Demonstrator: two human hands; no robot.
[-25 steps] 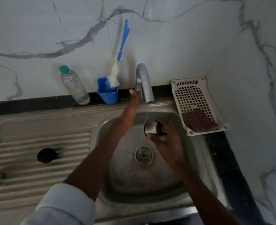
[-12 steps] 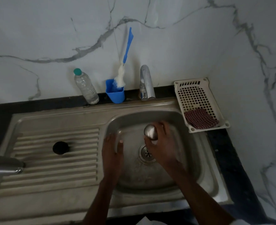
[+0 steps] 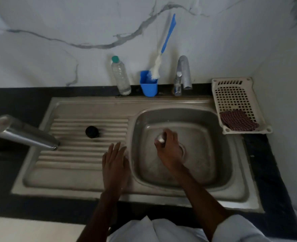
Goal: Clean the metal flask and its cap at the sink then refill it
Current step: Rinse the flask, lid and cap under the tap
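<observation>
The cap (image 3: 160, 138) was gripped by the right hand (image 3: 168, 152); the left hand (image 3: 115, 167), withdrawn from the tap (image 3: 183, 74), lay open, so rinsing seemed finished

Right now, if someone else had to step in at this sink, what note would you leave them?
Left hand: open, fingers straight, over the draining board by the basin edge, holding nothing.
Right hand: over the sink basin, gripping the metal cap.
Metal flask: lying on its side at the draining board's left end, mouth towards the basin.
A small black round piece sits on the draining board.
Tap: no water visible running.
Bottle brush stands in the blue cup.
Done: cannot tell how clean the cap is.
Left: wash the flask, refill it.
</observation>
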